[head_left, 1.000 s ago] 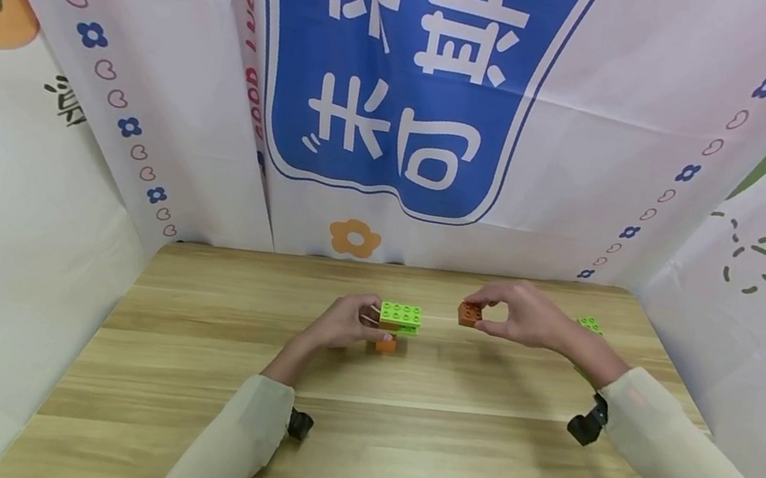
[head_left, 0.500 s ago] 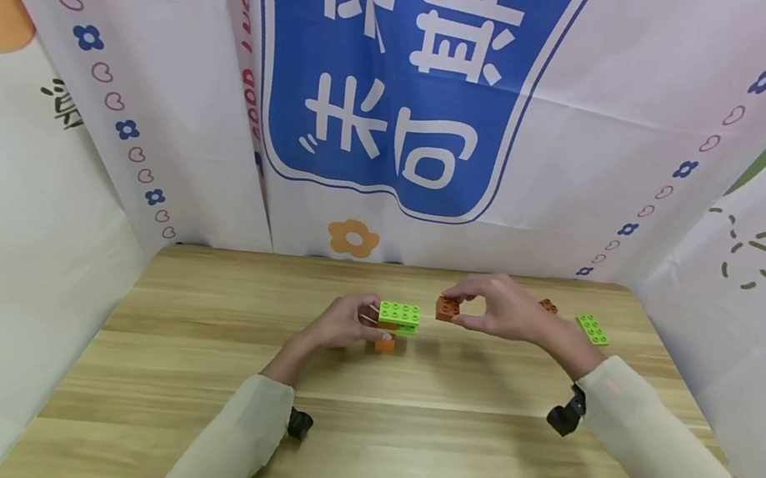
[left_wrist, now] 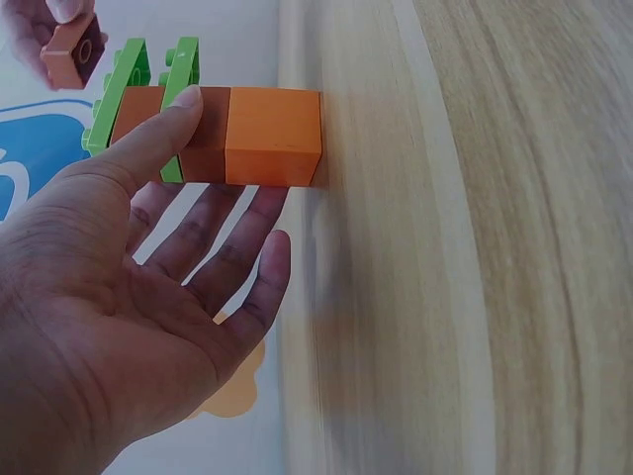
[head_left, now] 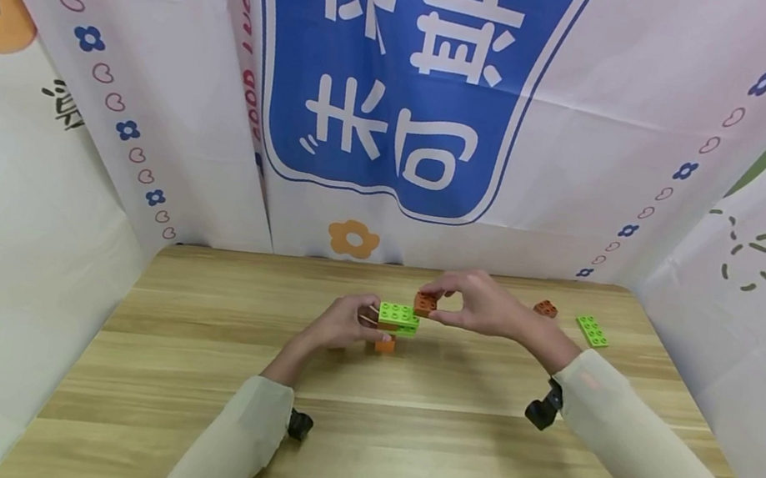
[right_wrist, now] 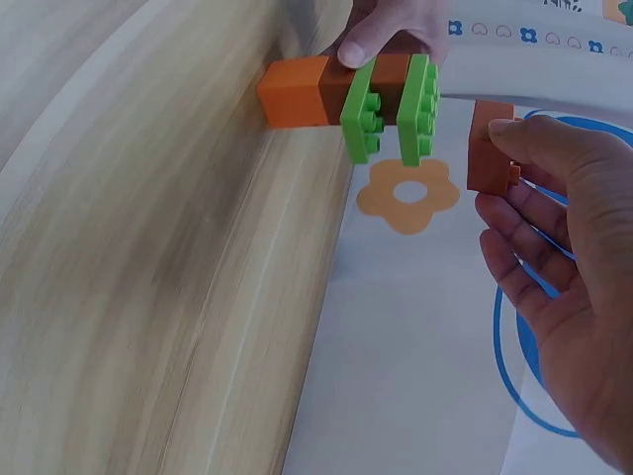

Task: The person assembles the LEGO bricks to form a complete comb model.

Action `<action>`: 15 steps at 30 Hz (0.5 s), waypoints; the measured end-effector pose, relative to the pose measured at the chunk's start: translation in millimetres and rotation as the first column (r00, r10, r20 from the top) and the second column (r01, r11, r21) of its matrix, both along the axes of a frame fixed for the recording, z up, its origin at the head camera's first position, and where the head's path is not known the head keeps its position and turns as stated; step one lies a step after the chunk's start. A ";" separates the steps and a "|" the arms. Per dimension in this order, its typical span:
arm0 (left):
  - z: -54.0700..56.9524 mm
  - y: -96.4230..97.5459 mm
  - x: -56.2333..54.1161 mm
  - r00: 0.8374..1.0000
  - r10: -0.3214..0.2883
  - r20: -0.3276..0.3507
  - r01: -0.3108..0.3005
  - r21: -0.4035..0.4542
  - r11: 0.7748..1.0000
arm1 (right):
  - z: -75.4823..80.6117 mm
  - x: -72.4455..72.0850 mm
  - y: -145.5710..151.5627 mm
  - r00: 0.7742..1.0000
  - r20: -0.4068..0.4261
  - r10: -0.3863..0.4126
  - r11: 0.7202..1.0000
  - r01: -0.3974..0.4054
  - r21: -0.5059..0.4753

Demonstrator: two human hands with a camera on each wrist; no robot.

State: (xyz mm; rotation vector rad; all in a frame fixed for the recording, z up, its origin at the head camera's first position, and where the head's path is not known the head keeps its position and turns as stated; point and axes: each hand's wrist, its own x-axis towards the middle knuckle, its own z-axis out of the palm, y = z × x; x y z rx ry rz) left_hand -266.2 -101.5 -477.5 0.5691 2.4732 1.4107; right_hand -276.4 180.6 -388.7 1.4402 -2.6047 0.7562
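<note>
A stack of toy building bricks stands on the wooden table. From the bottom it has an orange brick, a brown brick, a green plate brick, another brown brick and a studded green plate brick on top. My left hand grips the stack from the left, thumb on its near side and fingers behind. My right hand pinches a loose brown brick between thumb and fingers. In the right wrist view, that brick is held just above the top green plate, with a gap between them.
A brown brick and a green plate brick lie on the table at the back right, beyond my right forearm. A printed cloth hangs behind the table, with more white cloth at both sides.
My right hand has moved left with the brown brick, from well right of the stack to over its right end. The left hand stays on the stack.
</note>
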 end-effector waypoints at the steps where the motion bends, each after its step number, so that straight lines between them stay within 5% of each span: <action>1: -0.4 -0.1 -0.2 1.000 -0.002 -0.002 0.002 -0.001 1.000 | 0.1 -0.3 -2.0 1.000 -0.001 0.004 1.000 -0.004 -0.002; 15: -1.4 -1.1 -0.8 1.000 -0.013 0.003 0.013 0.010 1.000 | -4.9 -5.1 -27.4 0.999 0.008 0.037 0.999 -0.037 -0.012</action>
